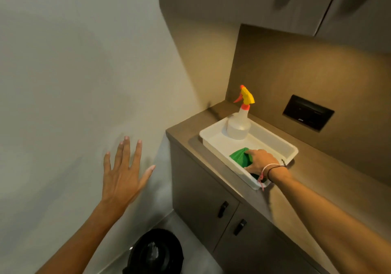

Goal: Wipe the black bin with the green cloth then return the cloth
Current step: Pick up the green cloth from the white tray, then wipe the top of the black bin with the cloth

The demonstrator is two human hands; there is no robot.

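Right hand (261, 162) apparently grips green cloth (240, 157) beneath it, inside white tray (213, 141); left hand (123, 173) splayed.

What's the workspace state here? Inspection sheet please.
Surface: brown countertop carrying a white tray.
Job's things: green cloth in the tray; black bin on the floor below.
Clutter: spray bottle upright in the tray's far end.
Grippers: right hand on the cloth, grip unclear; left hand open, fingers spread, holding nothing.
Cables: nothing seen.
Surroundings: pale wall, cabinet doors, dark wall plate.
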